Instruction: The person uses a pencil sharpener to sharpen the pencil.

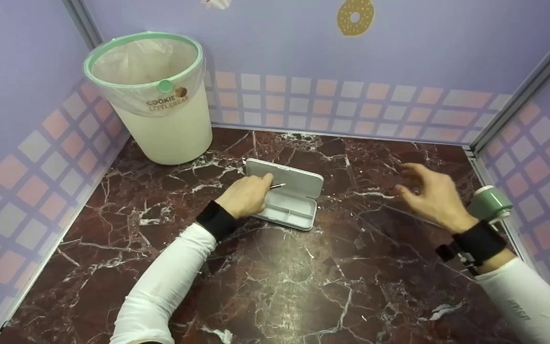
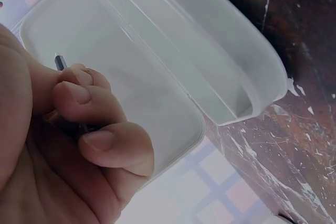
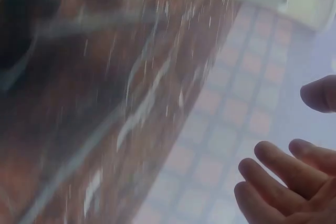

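The left grip [image 1: 246, 196] pinches a thin pointy stick [image 1: 278, 186], tip near three o'clock, by the open case [image 1: 300, 184]; the empty right grip [image 1: 431, 197] is spread at the case's three o'clock, so a loose pinch could drop the stick.

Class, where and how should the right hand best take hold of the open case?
Likely the tray of the case, pinched at its right end by the right hand coming from the right: that end is uncovered, the left hand hides the left part, and the hinged lid stands raised behind.
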Motion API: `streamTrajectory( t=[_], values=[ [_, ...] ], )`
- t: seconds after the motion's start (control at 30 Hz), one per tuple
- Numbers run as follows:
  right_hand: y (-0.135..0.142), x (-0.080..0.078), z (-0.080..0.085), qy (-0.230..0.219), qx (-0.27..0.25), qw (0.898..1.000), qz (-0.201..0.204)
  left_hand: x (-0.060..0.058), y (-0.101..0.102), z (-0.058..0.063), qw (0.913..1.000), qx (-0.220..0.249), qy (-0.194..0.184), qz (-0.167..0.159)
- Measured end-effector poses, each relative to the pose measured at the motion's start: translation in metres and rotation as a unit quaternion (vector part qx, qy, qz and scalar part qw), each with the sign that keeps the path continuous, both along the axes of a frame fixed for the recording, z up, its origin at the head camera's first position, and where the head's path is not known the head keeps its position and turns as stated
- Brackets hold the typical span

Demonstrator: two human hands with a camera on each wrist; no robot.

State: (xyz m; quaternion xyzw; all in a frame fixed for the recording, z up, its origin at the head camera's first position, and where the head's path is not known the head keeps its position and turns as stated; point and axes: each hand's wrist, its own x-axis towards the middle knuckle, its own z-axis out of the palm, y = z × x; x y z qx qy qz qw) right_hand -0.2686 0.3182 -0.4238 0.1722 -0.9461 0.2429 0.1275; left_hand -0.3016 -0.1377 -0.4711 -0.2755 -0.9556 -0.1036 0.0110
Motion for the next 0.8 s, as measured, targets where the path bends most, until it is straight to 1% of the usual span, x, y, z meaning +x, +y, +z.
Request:
streamTrajectory(
  t=[0.13,0.23,0.27,0.37,0.43,0.53,0.63,0.7,0.8],
  values=[
    [0.033,-0.006,0.008,0.012,0.042,0.998,-0.056,0.0,0.001,0.0,1.0,-0.009,0.001,0.002],
    [0.059,-0.01,0.006,0.017,0.065,0.994,-0.092,0.0,0.003,0.0,0.9999,-0.015,-0.001,0.004],
    [0.069,-0.011,0.005,0.012,0.07,0.992,-0.105,0.0,0.003,0.001,0.9999,-0.016,-0.002,0.004],
    [0.098,-0.017,-0.001,-0.03,0.09,0.985,-0.146,0.001,0.004,0.0,0.9999,-0.011,0.001,0.004],
    [0.119,-0.02,-0.007,-0.062,0.098,0.978,-0.173,0.001,0.004,0.0,1.0,-0.006,0.004,0.003],
    [0.146,-0.022,-0.018,-0.105,0.104,0.968,-0.204,0.002,0.005,0.0,1.0,-0.001,0.006,-0.001],
    [0.166,-0.021,-0.029,-0.152,0.094,0.959,-0.22,0.002,0.006,0.0,1.0,-0.002,0.002,-0.002],
    [0.173,-0.019,-0.034,-0.179,0.089,0.953,-0.226,0.002,0.006,0.0,1.0,-0.003,-0.001,-0.001],
    [0.178,-0.017,-0.038,-0.201,0.088,0.948,-0.231,0.001,0.006,0.0,1.0,-0.002,-0.002,0.001]
  ],
)
